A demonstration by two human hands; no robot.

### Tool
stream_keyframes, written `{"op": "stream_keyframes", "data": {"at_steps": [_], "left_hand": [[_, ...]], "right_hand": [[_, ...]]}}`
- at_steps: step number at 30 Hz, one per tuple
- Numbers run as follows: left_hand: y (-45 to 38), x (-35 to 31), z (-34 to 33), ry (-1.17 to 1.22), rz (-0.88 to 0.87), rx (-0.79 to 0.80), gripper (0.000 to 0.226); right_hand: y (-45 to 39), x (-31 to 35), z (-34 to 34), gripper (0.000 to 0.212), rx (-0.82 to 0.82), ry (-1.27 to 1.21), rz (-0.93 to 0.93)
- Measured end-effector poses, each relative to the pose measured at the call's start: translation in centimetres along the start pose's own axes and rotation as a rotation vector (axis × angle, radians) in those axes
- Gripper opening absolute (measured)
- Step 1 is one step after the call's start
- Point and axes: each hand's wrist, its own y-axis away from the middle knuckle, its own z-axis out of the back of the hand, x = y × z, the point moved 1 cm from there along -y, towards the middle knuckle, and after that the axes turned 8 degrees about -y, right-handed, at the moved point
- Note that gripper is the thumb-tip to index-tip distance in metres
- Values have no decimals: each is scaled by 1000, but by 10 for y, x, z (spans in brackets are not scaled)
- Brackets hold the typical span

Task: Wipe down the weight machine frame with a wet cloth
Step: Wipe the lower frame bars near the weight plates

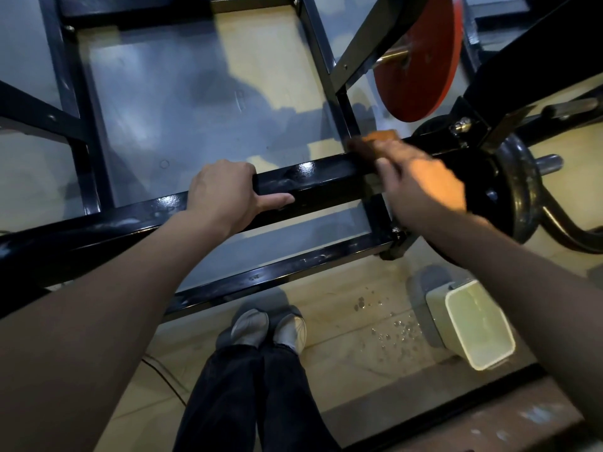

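I saw the black frame (313, 177) crossing mid-scene; my left hand (225, 194) gripped its near bar, while my blurred right hand (421, 187) clutched the orange cloth (380, 136) against it, further right. A pale bucket (473, 324) stood on the floor near right, contents unclear.

Motion blur smears the right hand (421, 184) and its cloth (380, 138).

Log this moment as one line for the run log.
step: wiping frame bar | left hand: grips bar | right hand: presses orange cloth on bar, blurred | bucket: on floor
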Motion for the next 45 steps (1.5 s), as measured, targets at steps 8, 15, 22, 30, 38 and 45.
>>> {"op": "stream_keyframes", "data": {"at_steps": [8, 15, 22, 30, 38, 45], "left_hand": [[1, 1, -3, -18, 1, -28, 72], [-1, 2, -2, 0, 1, -9, 76], [2, 0, 0, -8, 14, -12, 76], [-1, 2, -1, -18, -4, -12, 74], [0, 3, -3, -17, -14, -36, 77], [-2, 4, -5, -10, -11, -32, 74]], "right_hand": [[28, 70, -48, 46, -8, -116, -84], [6, 32, -19, 41, 92, -87, 134], [-10, -7, 3, 47, -174, 27, -315], [32, 62, -42, 43, 108, -130, 241], [-17, -31, 18, 43, -198, -47, -321], [40, 67, -54, 42, 59, -219, 155]]}}
